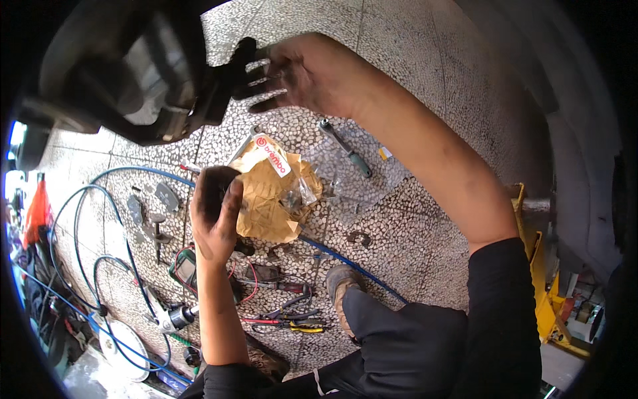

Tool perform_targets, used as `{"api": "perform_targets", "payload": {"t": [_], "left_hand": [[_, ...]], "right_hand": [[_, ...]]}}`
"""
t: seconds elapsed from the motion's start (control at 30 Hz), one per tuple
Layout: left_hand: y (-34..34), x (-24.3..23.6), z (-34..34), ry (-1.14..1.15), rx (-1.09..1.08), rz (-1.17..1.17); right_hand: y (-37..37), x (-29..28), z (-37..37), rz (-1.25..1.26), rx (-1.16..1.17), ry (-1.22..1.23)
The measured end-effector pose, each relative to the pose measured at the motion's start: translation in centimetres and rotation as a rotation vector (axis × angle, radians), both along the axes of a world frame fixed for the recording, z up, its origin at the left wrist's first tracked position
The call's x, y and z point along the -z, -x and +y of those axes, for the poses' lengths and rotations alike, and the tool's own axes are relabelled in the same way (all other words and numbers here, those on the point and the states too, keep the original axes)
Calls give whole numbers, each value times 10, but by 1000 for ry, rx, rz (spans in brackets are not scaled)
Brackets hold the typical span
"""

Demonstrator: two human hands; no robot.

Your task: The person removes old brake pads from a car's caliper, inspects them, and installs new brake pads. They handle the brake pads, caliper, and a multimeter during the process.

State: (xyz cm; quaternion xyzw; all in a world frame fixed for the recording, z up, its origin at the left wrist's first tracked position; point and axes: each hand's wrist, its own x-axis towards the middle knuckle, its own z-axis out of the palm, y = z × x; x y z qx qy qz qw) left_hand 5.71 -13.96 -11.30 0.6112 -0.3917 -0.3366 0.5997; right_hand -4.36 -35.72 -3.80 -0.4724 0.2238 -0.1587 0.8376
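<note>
At the upper left looms a large dark metal assembly [176,123], blurred by closeness. My right hand [302,76] reaches across toward its right edge, fingers stretched and apart, with blackened fingertips at or very near the dark part. Whether they touch it I cannot tell. My left hand [216,209] is raised over the floor below the assembly, its blackened fingers curled toward the thumb; anything inside them is hidden. Just right of that hand, crumpled brown paper packaging [266,209] with a white label lies on the floor, small clear plastic bags on it.
A ratchet [347,147] lies on clear plastic sheeting beyond the paper. Brake pads [166,197], a green meter [186,267], pliers [286,322] and a blue hose [365,271] are spread over the speckled floor. To the right stands a yellow metal frame [543,306]; my shoe [343,292] is near centre.
</note>
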Motion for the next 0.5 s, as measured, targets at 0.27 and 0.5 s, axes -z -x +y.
{"api": "perform_targets", "payload": {"t": [0.27,0.5], "left_hand": [[20,23,-4,-136,75,93],[30,41,-25,-206,115,15]], "right_hand": [[-22,2,-13,-138,-105,311],[-19,-4,-19,14,-130,704]]}}
